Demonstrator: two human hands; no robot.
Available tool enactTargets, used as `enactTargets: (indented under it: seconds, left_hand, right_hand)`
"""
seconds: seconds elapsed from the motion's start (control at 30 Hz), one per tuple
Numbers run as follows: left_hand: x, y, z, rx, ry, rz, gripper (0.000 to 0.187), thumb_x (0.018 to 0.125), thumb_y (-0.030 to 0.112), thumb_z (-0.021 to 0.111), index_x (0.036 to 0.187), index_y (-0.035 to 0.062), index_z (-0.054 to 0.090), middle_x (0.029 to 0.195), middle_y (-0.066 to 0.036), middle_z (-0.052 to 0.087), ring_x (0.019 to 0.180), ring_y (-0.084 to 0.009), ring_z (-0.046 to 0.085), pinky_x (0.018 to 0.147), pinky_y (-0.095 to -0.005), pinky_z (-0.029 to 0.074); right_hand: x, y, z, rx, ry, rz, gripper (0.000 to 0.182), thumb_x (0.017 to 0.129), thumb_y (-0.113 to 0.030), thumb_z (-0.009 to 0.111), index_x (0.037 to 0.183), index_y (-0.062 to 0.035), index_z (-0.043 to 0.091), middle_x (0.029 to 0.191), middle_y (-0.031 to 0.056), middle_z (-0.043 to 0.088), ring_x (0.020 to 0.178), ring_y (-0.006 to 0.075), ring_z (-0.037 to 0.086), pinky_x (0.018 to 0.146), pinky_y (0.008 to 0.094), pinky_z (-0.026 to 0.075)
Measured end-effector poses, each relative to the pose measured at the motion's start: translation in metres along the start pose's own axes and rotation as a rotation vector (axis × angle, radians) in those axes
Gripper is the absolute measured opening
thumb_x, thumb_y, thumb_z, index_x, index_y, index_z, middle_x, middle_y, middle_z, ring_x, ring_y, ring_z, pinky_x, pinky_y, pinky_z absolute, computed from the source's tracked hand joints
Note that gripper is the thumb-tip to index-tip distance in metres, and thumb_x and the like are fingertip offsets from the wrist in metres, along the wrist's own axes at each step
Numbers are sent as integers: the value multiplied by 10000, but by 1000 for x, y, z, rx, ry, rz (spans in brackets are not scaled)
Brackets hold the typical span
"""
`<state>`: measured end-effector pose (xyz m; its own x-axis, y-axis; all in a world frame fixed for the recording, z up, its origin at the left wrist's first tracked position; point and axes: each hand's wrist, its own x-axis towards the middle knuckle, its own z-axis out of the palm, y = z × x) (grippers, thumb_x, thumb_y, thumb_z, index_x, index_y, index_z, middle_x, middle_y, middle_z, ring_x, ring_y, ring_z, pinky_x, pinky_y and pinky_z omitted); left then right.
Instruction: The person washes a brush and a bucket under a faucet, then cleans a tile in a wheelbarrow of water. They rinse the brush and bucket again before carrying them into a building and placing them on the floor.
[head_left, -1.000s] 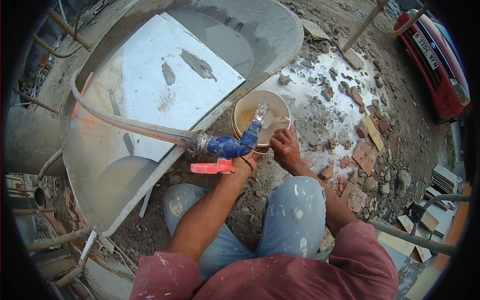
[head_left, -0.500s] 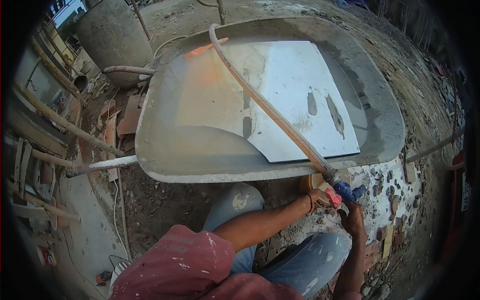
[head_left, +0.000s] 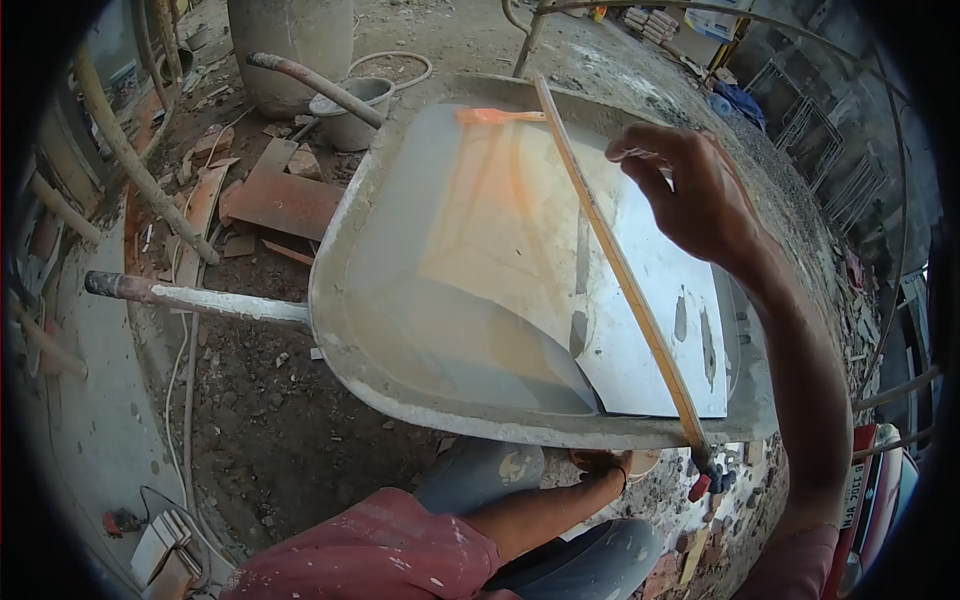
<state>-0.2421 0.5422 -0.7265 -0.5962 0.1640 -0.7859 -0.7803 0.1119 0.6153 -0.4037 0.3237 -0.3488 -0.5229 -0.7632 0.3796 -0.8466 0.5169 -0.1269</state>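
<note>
My right hand (head_left: 690, 190) is raised above the far right of the wheelbarrow tray (head_left: 345, 235). It holds nothing, its fingers loosely bent and the thumb apart. Low under the tray's near edge, my left hand (head_left: 602, 460) is beside a round tan container (head_left: 642, 466); its fingers are in shadow and partly hidden. A clear braided hose (head_left: 630, 290) lies across the tray. At its near end, a blue valve (head_left: 713, 474) with a red handle (head_left: 699, 488) hangs past the rim, untouched. A white tile (head_left: 640, 365) lies partly under cloudy water, near an orange-headed brush (head_left: 488, 116).
Wheelbarrow handles (head_left: 200, 300) stick out to the left. Behind them stand a grey bucket (head_left: 352, 115) and a large concrete cylinder (head_left: 290, 55). Broken red slabs (head_left: 285, 205) litter the ground. A parked red vehicle (head_left: 880, 480) is at right.
My right hand has left the valve and risen over the tray. My left hand has come off the red handle and moved down-left to the container. The view has shifted.
</note>
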Motion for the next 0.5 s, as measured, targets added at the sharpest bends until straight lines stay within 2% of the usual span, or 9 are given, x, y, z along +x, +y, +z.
enactTargets:
  seconds: [0.03, 0.1, 0.17, 0.23, 0.27, 0.3, 0.37, 0.4, 0.5]
  left_hand:
    - [-2, 1, 3, 6, 4, 3, 480, 871, 407, 477, 1193, 52, 463, 1078, -178, 607, 971, -274, 598, 877, -431, 408]
    - [-7, -1, 4, 28, 7, 7, 486, 868, 407, 480, 1195, 48, 460, 1082, -180, 604, 973, -277, 598, 877, -433, 410]
    - [-9, 0, -3, 40, 19, 20, 492, 866, 407, 482, 1197, 43, 456, 1086, -183, 601, 974, -280, 598, 878, -435, 413]
    - [-10, -1, -7, 52, 27, 36, 499, 864, 408, 485, 1198, 39, 453, 1090, -186, 598, 975, -283, 597, 878, -436, 416]
    - [-12, -3, -8, 60, 27, 38, 502, 863, 408, 486, 1199, 37, 451, 1092, -188, 596, 976, -284, 597, 878, -437, 417]
    - [-12, -3, -8, 60, 20, 36, 505, 862, 408, 487, 1200, 34, 449, 1094, -189, 595, 977, -286, 597, 878, -438, 418]
    - [-15, -4, -10, 59, 7, 22, 512, 860, 408, 490, 1201, 30, 446, 1098, -192, 592, 978, -288, 597, 879, -440, 421]
    - [-18, -4, -10, 60, 1, 22, 515, 858, 408, 491, 1202, 28, 444, 1100, -193, 590, 979, -290, 596, 879, -441, 422]
    - [-22, 1, -6, 62, -11, 19, 525, 855, 408, 495, 1205, 21, 439, 1106, -198, 586, 981, -294, 596, 880, -443, 426]
  right_hand:
    - [44, 9, 36, -78, -140, -35, 164, 861, -35, 565, 1002, -10, 645, 983, 167, 670, 904, 277, 662, 783, 375, 521]
    - [115, 30, 113, -153, -197, -127, 245, 800, 61, 496, 1016, 41, 609, 949, 225, 650, 916, 340, 623, 821, 405, 485]
    - [169, 44, 170, -356, -420, 10, 364, 765, 48, 498, 1127, 41, 533, 995, 230, 623, 1001, 362, 585, 852, 418, 465]
    - [190, 67, 210, -364, -348, 143, 462, 789, 20, 492, 1247, 10, 432, 1193, 222, 543, 1155, 365, 497, 933, 414, 430]
    - [200, 89, 236, -435, -316, 146, 543, 822, -21, 465, 1345, -38, 318, 1355, 187, 413, 1280, 364, 369, 1021, 521, 339]
    - [203, 94, 238, -426, -308, 145, 543, 822, -21, 465, 1345, -38, 318, 1355, 187, 413, 1280, 364, 369, 1021, 521, 339]
    - [194, 99, 248, -294, -382, 245, 568, 829, -35, 445, 1372, -60, 279, 1396, 160, 368, 1314, 362, 323, 1033, 658, 220]
    - [199, 100, 250, -195, -422, 309, 591, 825, -28, 430, 1388, -88, 261, 1382, 151, 398, 1306, 393, 322, 984, 749, 146]
    - [193, 67, 232, -367, -536, 144, 556, 824, -25, 436, 1361, -92, 307, 1307, 177, 461, 1294, 380, 341, 996, 742, 139]
